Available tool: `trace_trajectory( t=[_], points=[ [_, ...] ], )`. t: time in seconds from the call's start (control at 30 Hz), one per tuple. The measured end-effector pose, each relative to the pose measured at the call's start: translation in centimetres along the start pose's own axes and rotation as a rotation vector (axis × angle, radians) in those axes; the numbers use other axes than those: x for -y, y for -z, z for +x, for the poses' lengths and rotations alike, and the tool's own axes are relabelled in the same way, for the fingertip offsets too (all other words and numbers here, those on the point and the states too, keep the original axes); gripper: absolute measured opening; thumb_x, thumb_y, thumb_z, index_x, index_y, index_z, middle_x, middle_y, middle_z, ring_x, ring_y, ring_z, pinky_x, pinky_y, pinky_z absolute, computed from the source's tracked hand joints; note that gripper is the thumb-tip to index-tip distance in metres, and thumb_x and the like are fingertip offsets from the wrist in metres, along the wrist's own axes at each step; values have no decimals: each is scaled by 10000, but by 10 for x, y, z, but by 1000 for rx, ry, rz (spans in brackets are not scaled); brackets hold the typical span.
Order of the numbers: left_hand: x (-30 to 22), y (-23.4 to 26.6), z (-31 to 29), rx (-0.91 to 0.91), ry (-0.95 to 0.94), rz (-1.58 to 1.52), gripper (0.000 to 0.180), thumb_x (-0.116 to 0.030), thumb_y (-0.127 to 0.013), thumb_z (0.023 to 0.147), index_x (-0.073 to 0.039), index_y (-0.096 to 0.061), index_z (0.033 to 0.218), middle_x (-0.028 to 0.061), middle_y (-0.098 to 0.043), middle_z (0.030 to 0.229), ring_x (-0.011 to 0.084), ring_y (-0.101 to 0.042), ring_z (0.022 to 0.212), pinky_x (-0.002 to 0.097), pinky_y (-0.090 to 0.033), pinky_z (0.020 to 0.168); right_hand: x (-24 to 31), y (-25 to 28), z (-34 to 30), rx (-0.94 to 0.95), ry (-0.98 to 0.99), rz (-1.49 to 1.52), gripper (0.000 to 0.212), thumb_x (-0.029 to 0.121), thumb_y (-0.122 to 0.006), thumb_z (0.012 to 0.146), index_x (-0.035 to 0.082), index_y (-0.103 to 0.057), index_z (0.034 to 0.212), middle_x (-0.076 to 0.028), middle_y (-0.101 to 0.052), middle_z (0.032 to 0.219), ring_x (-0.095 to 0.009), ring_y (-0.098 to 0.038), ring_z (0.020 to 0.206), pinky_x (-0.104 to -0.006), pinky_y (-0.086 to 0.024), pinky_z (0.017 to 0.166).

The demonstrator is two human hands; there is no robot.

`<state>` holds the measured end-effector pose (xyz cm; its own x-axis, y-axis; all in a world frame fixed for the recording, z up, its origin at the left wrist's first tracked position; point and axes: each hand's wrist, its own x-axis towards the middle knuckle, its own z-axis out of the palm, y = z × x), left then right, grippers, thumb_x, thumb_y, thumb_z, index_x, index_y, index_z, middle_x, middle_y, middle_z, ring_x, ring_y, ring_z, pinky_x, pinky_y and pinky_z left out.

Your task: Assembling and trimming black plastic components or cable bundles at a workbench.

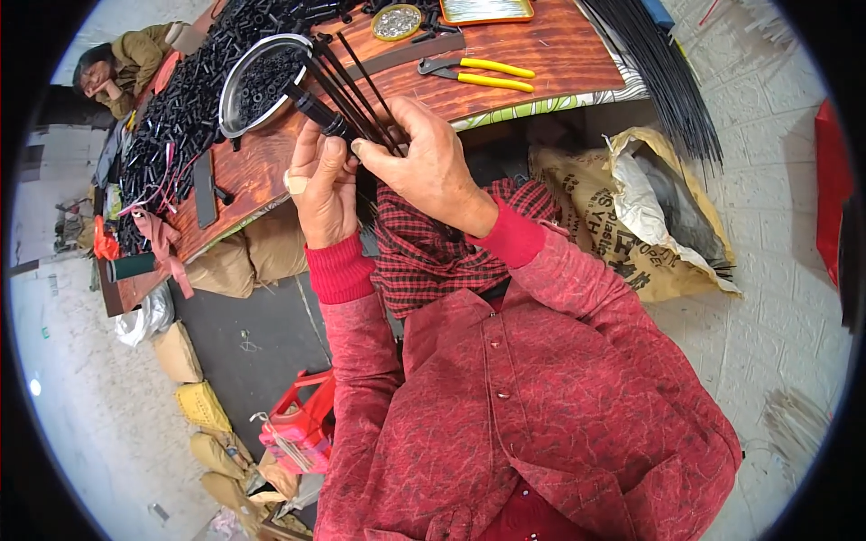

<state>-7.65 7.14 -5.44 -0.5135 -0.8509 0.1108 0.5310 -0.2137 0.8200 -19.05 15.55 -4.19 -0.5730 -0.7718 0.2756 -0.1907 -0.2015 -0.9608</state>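
Observation:
Just past the near edge of the wooden table, my two hands meet in front of me. My left hand (317,185) is closed, its fingers round the lower end of a black cylindrical plastic part (317,115) that tilts up to the left. Several thin black rods (347,86) stand up in a loose bunch from my right hand (428,162), which is closed on them with the thumb against the black part. A pale wrap covers one left finger. The lower ends of the rods are hidden by my fingers. Behind my hands lies a metal bowl (225,95) of small black rings.
Yellow-handled cutting pliers (496,74) lie on the table (559,45) at right. A heap of black plastic parts (171,126) covers its left side. Long black rods (672,99) overhang the right edge, above an open paper sack (586,207). Another person (135,63) sits far left.

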Motion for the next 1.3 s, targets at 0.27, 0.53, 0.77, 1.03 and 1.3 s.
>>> trace_trajectory(
  t=[0.27, 0.53, 0.77, 1.03, 1.3],
  points=[
    [-3, 6, -1, 31, -14, 25, 441, -47, -664, 882, -10, -523, 1298, 43, -649, 1067, 87, -611, 820, 209, -509, 682, -1, -4, 6, -16, 56, -96, 217, 129, -719, 802, -12, -630, 941, -37, -627, 779, -82, -575, 681, -259, -484, 616],
    [-3, 2, -7, 8, -22, 54, 425, -65, -670, 887, -4, -533, 1285, 42, -647, 1066, 84, -598, 832, 211, -484, 680, -7, -4, 14, 86, -32, 107, 230, 188, -688, 737, 5, -617, 858, -151, -660, 793, -277, -658, 747, -374, -511, 684],
    [-2, -8, -12, -40, -66, 71, 422, -90, -674, 889, -3, -534, 1278, 52, -642, 1066, 93, -596, 848, 223, -483, 707, -2, -2, 10, 151, -27, 105, 183, 95, -663, 816, -14, -620, 956, -37, -651, 835, -82, -590, 741, -259, -503, 701],
    [-6, 1, -12, 27, -48, 65, 425, -96, -676, 890, 12, -528, 1273, 46, -636, 1048, 87, -587, 834, 217, -482, 711, -1, -4, 13, 146, -24, 163, 197, 131, -682, 788, -10, -637, 918, -51, -652, 799, -95, -577, 704, -272, -490, 663],
    [-2, -15, -14, -49, -80, 61, 411, -88, -670, 894, 20, -531, 1266, 42, -640, 1026, 87, -578, 809, 223, -475, 727, -8, -6, 13, 78, 57, 151, 181, 129, -683, 730, -8, -613, 826, -86, -596, 689, -153, -579, 635, -329, -478, 597]
  ],
)
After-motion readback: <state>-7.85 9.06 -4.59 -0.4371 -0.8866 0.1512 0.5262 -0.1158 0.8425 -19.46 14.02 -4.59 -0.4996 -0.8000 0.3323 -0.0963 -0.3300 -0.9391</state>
